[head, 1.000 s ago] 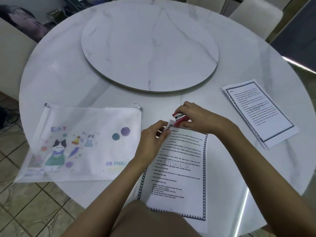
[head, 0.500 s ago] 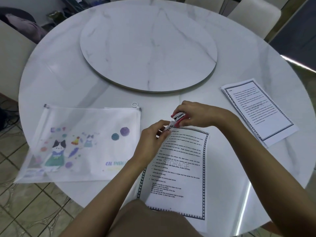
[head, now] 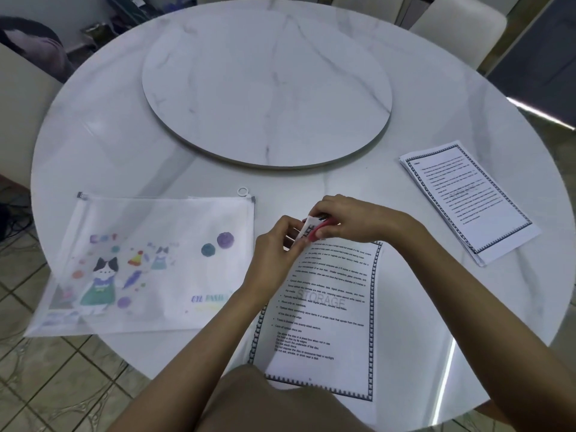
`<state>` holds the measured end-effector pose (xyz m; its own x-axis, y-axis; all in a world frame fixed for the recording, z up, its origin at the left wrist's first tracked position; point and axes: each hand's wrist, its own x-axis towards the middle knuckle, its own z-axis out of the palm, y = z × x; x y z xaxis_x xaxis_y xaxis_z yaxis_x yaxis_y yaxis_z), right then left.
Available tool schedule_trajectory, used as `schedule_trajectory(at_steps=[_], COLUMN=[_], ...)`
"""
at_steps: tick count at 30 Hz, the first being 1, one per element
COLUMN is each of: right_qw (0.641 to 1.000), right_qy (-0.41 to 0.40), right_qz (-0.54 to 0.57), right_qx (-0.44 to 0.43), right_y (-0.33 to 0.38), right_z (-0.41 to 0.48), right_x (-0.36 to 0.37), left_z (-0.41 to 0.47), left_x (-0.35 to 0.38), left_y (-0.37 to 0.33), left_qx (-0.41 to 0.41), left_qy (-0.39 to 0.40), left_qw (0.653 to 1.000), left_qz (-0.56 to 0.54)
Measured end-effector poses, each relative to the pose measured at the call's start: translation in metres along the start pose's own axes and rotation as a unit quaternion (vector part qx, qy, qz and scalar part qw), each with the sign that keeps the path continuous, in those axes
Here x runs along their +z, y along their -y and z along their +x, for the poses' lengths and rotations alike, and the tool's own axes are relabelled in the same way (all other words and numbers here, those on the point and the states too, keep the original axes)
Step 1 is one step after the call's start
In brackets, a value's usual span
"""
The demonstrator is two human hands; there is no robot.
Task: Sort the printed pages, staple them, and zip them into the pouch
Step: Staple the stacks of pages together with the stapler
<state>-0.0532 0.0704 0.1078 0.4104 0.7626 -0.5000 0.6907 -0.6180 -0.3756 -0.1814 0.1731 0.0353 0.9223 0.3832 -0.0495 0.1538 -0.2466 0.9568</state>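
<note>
Stapler (head: 318, 228) gripped by right hand (head: 349, 220) — left hand (head: 277, 247) pinches page corner (head: 307, 227).

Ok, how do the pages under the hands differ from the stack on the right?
The near pages have their top corner raised into the red stapler, which the right hand grips while the left hand pinches the paper; the right stack lies flat, untouched. The near pages lie nearly square to the person; the right stack sits skewed. Both are white prints with a dark patterned border.
</note>
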Motion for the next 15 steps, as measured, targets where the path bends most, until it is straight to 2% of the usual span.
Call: schedule_trajectory(at_steps=[4,11,15], right_qw=[1.0,1.0,1.0], right_qy=[-0.017,0.01,-0.002], right_qz=[0.008,0.017,0.01], right_qx=[-0.011,-0.011,-0.024], right_y=[-0.002,-0.006,-0.006], right_z=[-0.001,0.001,-0.001], right_x=[-0.001,0.008,0.011], left_z=[0.001,0.002,0.002], left_x=[0.001,0.001,0.001], left_y=[-0.001,0.0,0.001], left_qx=[-0.003,-0.009,-0.01], left_qy=[-0.008,-0.008,-0.009], left_qw=[1.0,1.0,1.0], left_qz=[-0.009,-0.01,-0.019])
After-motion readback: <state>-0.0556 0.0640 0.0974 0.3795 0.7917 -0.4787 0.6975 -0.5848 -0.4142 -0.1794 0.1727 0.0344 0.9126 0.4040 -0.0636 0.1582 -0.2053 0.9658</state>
